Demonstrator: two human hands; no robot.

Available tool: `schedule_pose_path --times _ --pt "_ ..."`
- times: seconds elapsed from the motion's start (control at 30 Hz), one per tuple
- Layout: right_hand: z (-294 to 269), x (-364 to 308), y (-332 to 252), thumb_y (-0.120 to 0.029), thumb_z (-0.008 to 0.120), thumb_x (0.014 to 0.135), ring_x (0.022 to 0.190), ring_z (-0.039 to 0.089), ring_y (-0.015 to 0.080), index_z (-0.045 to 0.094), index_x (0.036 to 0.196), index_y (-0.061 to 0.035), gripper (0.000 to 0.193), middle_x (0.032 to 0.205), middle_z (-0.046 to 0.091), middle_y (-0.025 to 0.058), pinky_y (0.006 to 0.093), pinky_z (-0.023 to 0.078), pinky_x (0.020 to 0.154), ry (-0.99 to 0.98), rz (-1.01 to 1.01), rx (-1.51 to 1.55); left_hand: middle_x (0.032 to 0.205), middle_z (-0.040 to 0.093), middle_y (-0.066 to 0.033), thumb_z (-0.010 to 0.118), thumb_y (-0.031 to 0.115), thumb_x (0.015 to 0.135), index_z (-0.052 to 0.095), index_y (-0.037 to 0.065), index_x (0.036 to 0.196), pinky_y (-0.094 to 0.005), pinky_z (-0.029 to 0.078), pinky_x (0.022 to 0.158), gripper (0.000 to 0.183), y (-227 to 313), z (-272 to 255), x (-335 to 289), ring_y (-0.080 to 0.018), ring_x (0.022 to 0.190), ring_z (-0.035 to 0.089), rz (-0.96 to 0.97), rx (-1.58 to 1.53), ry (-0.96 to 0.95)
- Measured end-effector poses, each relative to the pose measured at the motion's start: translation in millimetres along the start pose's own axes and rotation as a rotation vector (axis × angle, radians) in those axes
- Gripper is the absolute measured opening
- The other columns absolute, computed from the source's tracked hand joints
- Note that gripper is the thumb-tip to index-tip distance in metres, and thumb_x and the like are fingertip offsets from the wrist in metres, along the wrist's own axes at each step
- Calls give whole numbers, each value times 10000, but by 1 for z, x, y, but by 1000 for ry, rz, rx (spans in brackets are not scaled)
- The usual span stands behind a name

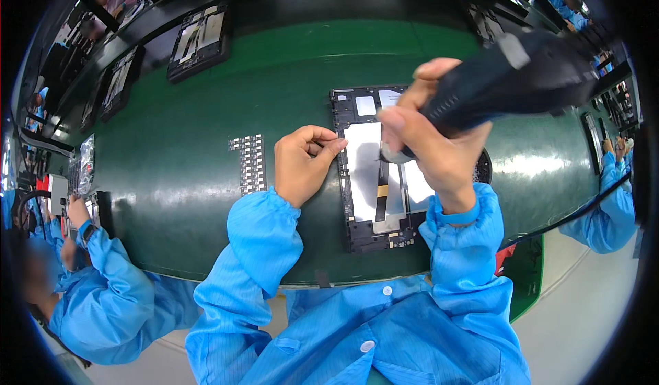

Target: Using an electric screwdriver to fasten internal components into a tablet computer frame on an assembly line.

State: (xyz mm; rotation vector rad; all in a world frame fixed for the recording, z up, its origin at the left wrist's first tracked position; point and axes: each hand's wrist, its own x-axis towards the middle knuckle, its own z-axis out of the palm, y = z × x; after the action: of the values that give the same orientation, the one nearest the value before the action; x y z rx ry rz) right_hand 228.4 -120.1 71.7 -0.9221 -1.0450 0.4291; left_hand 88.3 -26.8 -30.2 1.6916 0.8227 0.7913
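Observation:
An opened tablet (358,179), with a black frame and silver-white inner panels, lies in front of me on the green table. My right hand (439,134) wraps round a thick black power screwdriver (511,76), held tilted over the tablet, its silvery nose pointing down at the panels. The tip's contact point is hidden by my fingers. At the tablet's left edge, my left hand (305,162) is closed with thumb and forefinger pinched together; whatever is between them is too small to see. A sheet of small white-and-dark pieces (252,164) lies left of that hand.
Behind my right wrist a round black dish (484,167) shows in part. More opened devices (199,40) stand at the far left on a dark shelf. A co-worker in a blue smock (113,275) works at the left; another blue sleeve (607,203) is at the right.

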Motion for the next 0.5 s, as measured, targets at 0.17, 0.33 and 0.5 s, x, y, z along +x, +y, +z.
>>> schedule_pose_path --times 0.17,0.33,0.5 --pt "24 11 29 59 717 730 496 554 109 503 1032 17 373 622 585 50 229 440 468 -93 35 -37 691 647 -57 756 130 755 643 -27 784 -213 468 463 196 11 -13 15 -82 564 592 -273 -101 -198" --pt "26 11 41 49 723 732 486 551 94 519 996 37 334 613 588 39 216 430 458 -71 71 -94 700 638 -43 746 135 771 633 -14 810 -196 453 439 190 15 -17 16 -79 566 593 -352 -101 -222" --pt "28 11 48 61 718 727 482 553 97 524 994 37 330 618 592 44 215 430 451 -64 102 -66 703 629 -36 745 153 780 626 -16 855 -183 447 438 219 14 -17 16 -76 562 587 -365 -96 -233"
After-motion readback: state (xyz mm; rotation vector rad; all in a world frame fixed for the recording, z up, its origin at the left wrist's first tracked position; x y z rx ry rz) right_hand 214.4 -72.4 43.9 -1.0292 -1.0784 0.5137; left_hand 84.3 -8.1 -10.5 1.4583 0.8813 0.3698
